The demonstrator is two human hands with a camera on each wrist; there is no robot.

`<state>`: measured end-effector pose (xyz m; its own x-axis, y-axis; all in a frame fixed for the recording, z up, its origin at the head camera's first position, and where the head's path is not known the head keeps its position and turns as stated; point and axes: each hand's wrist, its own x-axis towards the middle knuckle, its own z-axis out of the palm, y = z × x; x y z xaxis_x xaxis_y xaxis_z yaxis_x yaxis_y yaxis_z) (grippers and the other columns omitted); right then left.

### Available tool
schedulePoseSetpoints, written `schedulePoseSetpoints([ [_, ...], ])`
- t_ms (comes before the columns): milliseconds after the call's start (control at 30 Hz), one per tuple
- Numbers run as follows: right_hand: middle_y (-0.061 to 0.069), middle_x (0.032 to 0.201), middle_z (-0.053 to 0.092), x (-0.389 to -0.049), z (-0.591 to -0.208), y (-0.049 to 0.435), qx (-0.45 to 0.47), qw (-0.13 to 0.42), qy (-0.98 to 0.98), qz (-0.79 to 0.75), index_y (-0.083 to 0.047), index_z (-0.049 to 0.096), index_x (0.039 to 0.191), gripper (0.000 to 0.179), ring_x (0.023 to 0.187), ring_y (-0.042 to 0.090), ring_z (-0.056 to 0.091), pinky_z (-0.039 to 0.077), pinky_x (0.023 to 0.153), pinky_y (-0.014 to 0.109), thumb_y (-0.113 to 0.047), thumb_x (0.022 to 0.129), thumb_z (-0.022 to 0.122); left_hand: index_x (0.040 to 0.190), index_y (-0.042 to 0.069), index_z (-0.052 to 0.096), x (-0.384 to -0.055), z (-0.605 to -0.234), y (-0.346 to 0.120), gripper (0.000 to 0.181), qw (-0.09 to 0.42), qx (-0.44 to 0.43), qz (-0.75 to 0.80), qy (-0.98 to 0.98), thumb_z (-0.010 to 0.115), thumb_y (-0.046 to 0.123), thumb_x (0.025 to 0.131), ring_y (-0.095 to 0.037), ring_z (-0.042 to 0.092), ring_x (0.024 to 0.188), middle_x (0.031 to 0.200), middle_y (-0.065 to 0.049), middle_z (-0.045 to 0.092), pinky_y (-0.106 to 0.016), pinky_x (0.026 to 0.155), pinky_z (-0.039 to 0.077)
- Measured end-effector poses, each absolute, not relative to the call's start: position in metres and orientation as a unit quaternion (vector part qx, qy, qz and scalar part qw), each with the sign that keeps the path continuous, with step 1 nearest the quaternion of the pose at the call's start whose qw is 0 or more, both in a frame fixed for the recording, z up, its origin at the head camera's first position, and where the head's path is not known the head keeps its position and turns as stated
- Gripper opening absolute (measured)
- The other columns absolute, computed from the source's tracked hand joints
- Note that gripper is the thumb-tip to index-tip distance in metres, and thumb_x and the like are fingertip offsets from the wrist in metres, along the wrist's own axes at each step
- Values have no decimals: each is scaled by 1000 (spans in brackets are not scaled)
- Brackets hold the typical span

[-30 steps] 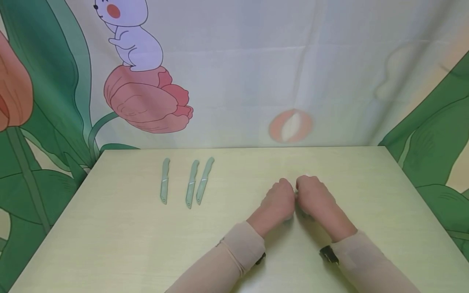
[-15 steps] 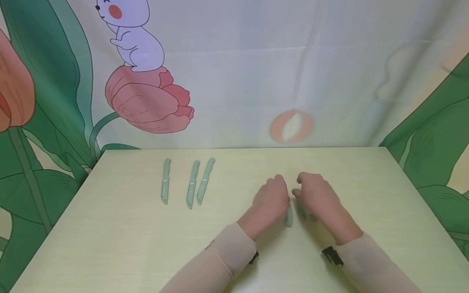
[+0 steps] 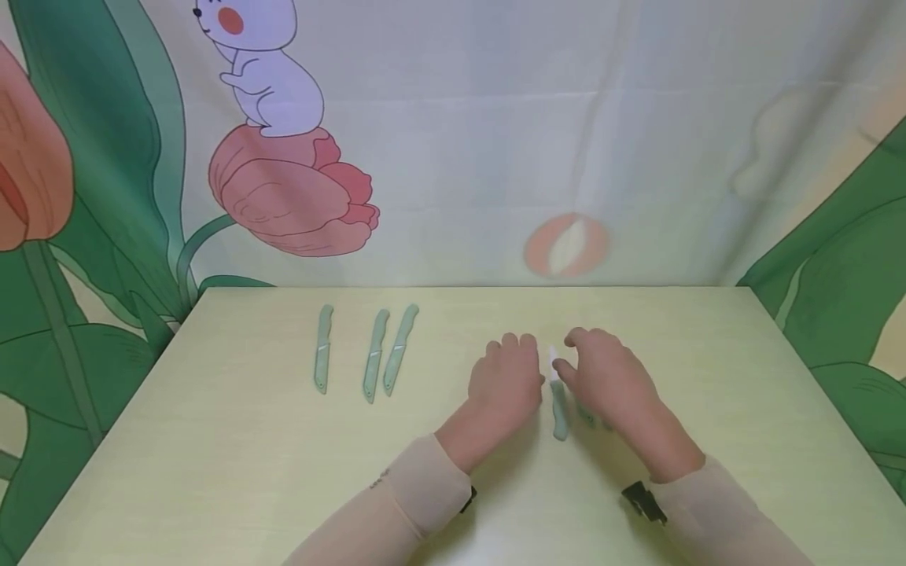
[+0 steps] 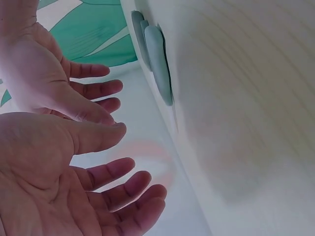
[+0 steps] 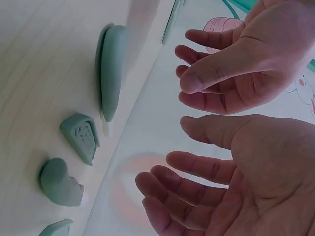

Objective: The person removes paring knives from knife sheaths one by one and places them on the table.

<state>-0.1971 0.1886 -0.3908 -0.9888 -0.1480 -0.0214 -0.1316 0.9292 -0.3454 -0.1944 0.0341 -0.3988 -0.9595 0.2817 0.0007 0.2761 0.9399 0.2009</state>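
Two pale sleeves (image 3: 403, 503) lead to the left hand (image 3: 506, 381) and the right hand (image 3: 612, 377), each grip loosely spread and holding nothing. Between them a green-handled knife (image 3: 559, 410) lies on the tabletop (image 3: 233, 464) — pale blade pointing away — with small green pieces (image 5: 80, 136) near it, toward the right. Farther off to the left lie three green knives (image 3: 375, 358), before a flowered curtain (image 3: 453, 165).

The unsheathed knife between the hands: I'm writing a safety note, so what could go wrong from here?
The bare blade could nick the right hand, which hovers close by. The knife lies loose on the table, held by neither hand, so a brush from the left hand might spin it.
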Motion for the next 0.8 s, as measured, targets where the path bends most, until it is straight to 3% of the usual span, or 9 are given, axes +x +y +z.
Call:
schedulePoseSetpoints([
  [433, 24, 123, 66, -185, -393, 177, -115, -51, 979, -160, 1, 66, 133, 42, 106, 44, 68, 58, 86, 55, -23, 100, 73, 113, 12, 66, -190, -400, 8, 32, -63, 176, 1, 982, 77, 39, 99, -25, 55, 90, 99, -5, 56, -35, 74, 49],
  [800, 18, 124, 68, -182, -402, 164, -155, -96, 977, -107, -5, 71, 129, 39, 107, 44, 65, 58, 78, 54, -28, 98, 77, 110, 13, 67, -195, -407, -23, 32, -110, 188, -43, 975, 76, 41, 99, -27, 53, 94, 103, -6, 57, -38, 77, 48],
])
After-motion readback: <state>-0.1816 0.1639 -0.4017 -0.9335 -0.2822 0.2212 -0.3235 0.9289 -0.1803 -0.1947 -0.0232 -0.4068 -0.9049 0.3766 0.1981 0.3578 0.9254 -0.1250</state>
